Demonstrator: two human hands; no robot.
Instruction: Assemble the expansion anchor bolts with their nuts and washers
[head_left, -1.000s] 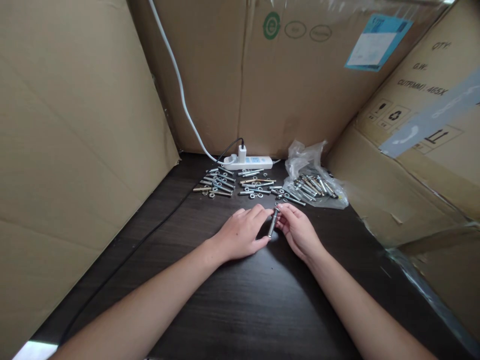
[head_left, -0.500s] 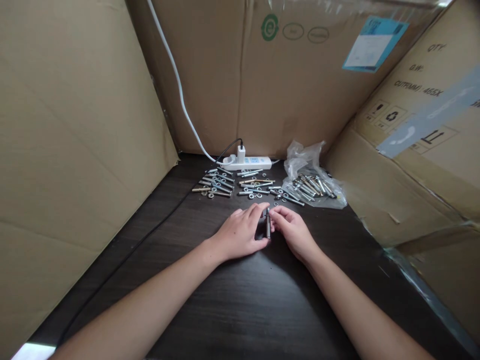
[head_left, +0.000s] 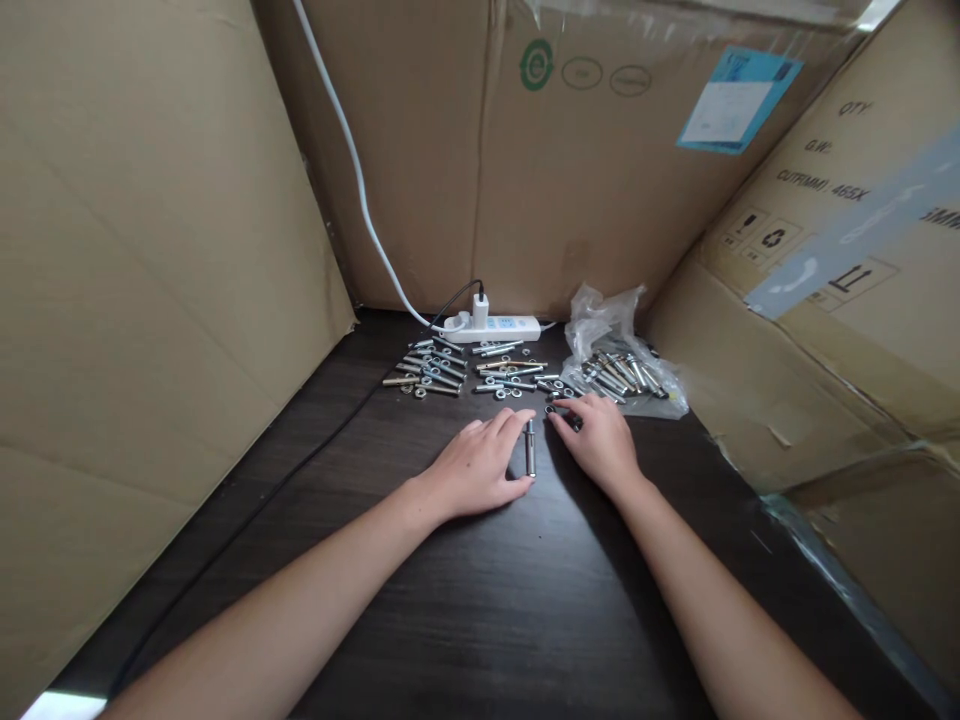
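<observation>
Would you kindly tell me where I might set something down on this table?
Bare tabletop lies between the left forearm and right forearm, with another patch bordered by the left hand and the black cable. The back is crowded: bolts and washers lie before the power strip, beside the plastic bag.

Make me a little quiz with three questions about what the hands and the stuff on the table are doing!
1. What does the left hand hold? (a) a plug (b) a metal bolt (c) a cable
2. True or false: the clear plastic bag is to the right of the white power strip.
3. Fill the gap: the ____ hand's fingertips are at a small metal ring.

Key: 1. b; 2. true; 3. right hand.
</observation>
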